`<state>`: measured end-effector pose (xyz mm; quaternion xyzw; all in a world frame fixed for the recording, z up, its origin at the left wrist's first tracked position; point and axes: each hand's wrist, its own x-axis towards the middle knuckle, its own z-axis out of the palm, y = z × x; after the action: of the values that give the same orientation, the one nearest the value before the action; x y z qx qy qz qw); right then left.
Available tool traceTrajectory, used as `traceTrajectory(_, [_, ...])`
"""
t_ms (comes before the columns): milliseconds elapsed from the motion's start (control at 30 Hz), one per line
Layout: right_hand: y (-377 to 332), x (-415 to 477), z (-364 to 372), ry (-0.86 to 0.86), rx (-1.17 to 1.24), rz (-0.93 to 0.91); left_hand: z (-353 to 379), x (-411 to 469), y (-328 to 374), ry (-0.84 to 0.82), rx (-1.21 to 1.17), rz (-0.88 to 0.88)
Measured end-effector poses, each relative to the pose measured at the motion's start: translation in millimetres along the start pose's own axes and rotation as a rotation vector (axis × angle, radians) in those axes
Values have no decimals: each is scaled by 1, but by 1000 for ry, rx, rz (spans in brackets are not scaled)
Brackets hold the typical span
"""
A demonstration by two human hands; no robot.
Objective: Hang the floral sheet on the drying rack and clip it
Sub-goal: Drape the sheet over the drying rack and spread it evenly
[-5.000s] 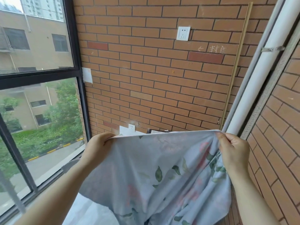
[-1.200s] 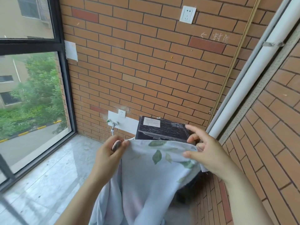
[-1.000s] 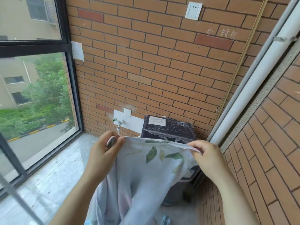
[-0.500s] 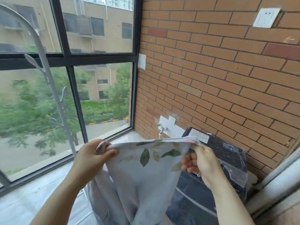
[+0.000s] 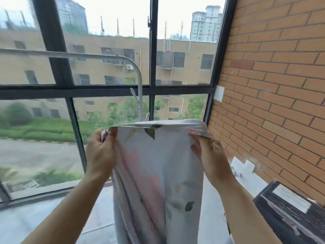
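Observation:
The floral sheet [image 5: 158, 164], pale with green leaves and pink patches, hangs folded between my hands in front of me. My left hand [image 5: 100, 152] grips its top left edge, and a small pinkish object shows between those fingers. My right hand [image 5: 209, 152] pinches the top right edge. The drying rack [image 5: 123, 59] is a white metal tube: a top bar runs in from the left, bends down behind the sheet, and its post carries small hooks. The sheet's top edge is below the bar and nearer to me, not touching it.
A black-framed window [image 5: 153, 50] fills the far side. A brick wall [image 5: 274, 85] stands on the right with white socket plates [image 5: 249, 166] low down. A dark wrapped box [image 5: 290, 213] sits at the lower right. Pale floor [image 5: 52, 217] lies below the window.
My view has swung left from the brick wall and box to the window and rack. Both hands kept their hold and raised the sheet's top edge toward the rack.

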<state>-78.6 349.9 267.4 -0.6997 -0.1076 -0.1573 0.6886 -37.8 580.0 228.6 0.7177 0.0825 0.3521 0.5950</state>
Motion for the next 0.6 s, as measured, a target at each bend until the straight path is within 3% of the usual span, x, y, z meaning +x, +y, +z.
traceTrajectory(333, [-71,94,140,-169,16,-511,-103,157,84,178,-283,227])
traceTrajectory(500, [-85,128,229,-80,-108,-776,-159,223,105,274,-283,340])
traceTrajectory(600, [-87,149,273,-16,-181,-847,-184,256,110,285,-284,401])
